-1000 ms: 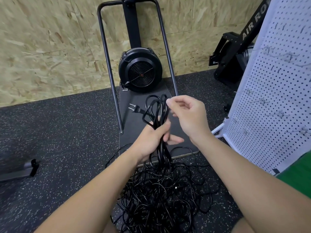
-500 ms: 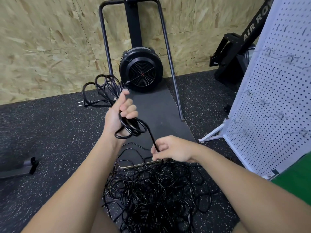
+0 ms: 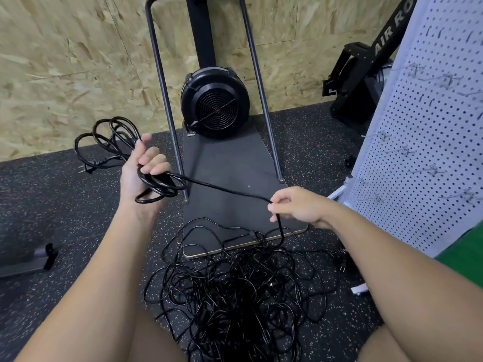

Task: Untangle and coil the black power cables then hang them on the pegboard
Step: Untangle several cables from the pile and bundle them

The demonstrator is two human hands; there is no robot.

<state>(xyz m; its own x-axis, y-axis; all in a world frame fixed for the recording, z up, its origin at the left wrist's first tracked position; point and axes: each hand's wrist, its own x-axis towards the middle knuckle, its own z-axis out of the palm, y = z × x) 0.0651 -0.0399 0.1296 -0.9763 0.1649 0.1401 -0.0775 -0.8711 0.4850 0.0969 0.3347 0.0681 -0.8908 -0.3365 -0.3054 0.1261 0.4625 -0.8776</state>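
Observation:
My left hand (image 3: 142, 171) grips a coil of black power cable (image 3: 109, 142); loops stick out above and below the fist, and a plug dangles at the coil's left. From that hand one strand (image 3: 224, 189) runs taut down to my right hand (image 3: 298, 207), which pinches it. Below the right hand the strand drops into a big tangled pile of black cables (image 3: 235, 291) on the floor in front of me. The white pegboard (image 3: 423, 142) with metal hooks stands at the right.
A black fan machine (image 3: 215, 105) on a dark base plate (image 3: 230, 163) with a tubular frame stands straight ahead against a chipboard wall. Another black machine (image 3: 366, 74) sits behind the pegboard. A loose plug (image 3: 343, 265) lies right of the pile. Rubber flooring lies all around.
My left hand carried the coil from the middle out to the left. My right hand dropped to the pile, then drew a strand up and right, pulling it taut.

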